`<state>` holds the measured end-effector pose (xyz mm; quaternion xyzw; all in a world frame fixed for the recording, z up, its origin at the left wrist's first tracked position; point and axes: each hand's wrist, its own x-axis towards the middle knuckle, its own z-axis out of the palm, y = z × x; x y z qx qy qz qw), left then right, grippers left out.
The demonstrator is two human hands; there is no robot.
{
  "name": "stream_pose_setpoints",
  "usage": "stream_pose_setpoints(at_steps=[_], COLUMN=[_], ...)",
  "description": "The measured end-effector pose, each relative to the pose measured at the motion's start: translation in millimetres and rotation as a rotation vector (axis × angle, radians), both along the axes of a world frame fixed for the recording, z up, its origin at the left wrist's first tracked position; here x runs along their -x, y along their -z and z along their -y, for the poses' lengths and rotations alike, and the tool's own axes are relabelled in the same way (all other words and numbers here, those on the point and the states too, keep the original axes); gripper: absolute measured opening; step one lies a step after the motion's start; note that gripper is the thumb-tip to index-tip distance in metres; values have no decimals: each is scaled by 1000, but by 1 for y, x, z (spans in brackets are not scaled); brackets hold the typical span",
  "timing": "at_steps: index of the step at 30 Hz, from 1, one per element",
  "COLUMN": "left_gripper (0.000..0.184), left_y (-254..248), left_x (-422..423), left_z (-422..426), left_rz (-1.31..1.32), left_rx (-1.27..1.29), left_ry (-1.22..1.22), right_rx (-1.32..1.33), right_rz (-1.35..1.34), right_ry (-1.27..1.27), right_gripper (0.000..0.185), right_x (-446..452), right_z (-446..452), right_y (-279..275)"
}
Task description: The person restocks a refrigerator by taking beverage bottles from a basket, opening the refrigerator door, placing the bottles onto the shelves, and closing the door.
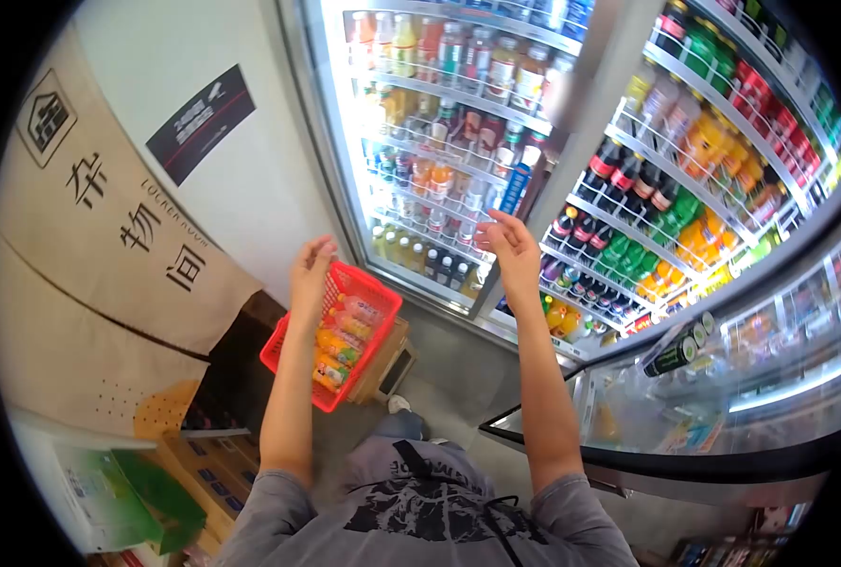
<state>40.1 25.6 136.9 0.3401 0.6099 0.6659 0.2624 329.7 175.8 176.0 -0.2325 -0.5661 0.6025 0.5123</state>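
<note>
My left hand (312,266) is raised over the upper left rim of a red plastic basket (388,304), its fingers loosely bent with nothing visible in them. In the basket lie several drink bottles, among them orange bottles (333,357) and a pinkish bottle (356,308). My right hand (513,248) hangs in front of the frame between two fridge sections, thumb and fingers apart, holding nothing. Behind it a lit drinks fridge (468,300) has rows of bottles on wire-fronted shelves.
To the right, another fridge section holds cola bottles (621,176) and green bottles; its glass door (619,406) swings out at lower right. Cardboard boxes (203,477) stand at lower left beneath a beige curtain (89,274). A carton (382,364) sits under the basket on grey floor (458,378).
</note>
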Motion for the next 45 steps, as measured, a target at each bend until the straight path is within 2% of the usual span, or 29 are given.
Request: stream_pose_setpoints(at_steps=[4, 8, 13, 15, 18, 21, 23, 24, 26, 27, 29, 31, 33, 35, 36, 37, 39, 41, 43, 45], left_gripper=[35, 36, 34, 32, 29, 30, 32, 33, 33, 37, 39, 42, 45, 48, 49, 49, 45, 45, 44, 41], left_y=[-4, 15, 68, 105, 153, 192, 221, 237, 250, 283, 300, 338, 352, 346, 398, 425, 457, 439, 422, 415], left_x=[47, 92, 132, 142, 153, 148, 141, 137, 122, 118, 100, 83, 71, 58, 47, 36, 22, 17, 15, 16], left_z=[21, 33, 44, 55, 80, 104, 118, 124, 133, 141, 146, 149, 147, 147, 156, 156, 156, 151, 149, 152], left_rz=[-6, 51, 213, 253, 356, 460, 550, 551, 588, 621, 735, 758, 790, 926, 854, 868, 813, 809, 800, 896], left_rx=[65, 50, 97, 121, 161, 225, 225, 242, 279, 239, 235, 242, 256, 421, 374, 377, 417, 477, 548, 415], left_ry=[-108, -130, -215, -252, -288, -362, -405, -428, -474, -470, -539, -614, -676, -671, -616, -629, -676, -662, -642, -667], right_rx=[24, 14, 32, 34, 168, 157, 242, 216, 137, 144, 208, 218, 106, 72, -53, -180, -224, -270, -288, -373], right_rz=[23, 61, 204, 218, 223, 281, 322, 363, 473, 481, 601, 626, 770, 859, 915, 967, 1008, 1042, 1231, 1267], right_ry=[-93, -204, -351, -401, -509, -656, -713, -745, -774, -812, -854, -906, -936, -932, -910, -885, -879, -872, -891, -820], right_gripper=[36, 35, 32, 34, 34, 33, 32, 32, 31, 31, 27, 27, 30, 36, 42, 48, 53, 57, 65, 71], right_x=[59, 121, 184, 209, 249, 285, 302, 312, 326, 333, 344, 349, 347, 338, 333, 328, 318, 312, 305, 303], right_z=[-7, -11, -11, -11, -2, 5, 14, 15, 28, 33, 41, 51, 58, 67, 68, 69, 75, 79, 88, 99], right_y=[10, 19, 38, 58, 86, 129, 158, 182, 194, 210, 260, 308, 361, 390, 403, 415, 436, 456, 477, 494])
